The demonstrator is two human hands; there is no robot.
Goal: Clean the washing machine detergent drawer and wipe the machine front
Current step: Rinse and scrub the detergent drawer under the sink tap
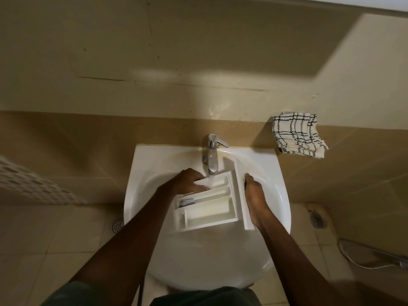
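We grip the drawer (212, 206) in the sink (276, 195) under the running tap (212, 153), left hand (189, 181) clasping its ten o'clock corner, right hand (256, 195) clasping its front panel, cloth (298, 134) at two o'clock.

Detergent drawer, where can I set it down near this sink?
Bare ledge runs left of the faucet, and between faucet and checked cloth. The near basin of the sink is clear. Mid-basin is crowded: detergent drawer, left hand, right hand.
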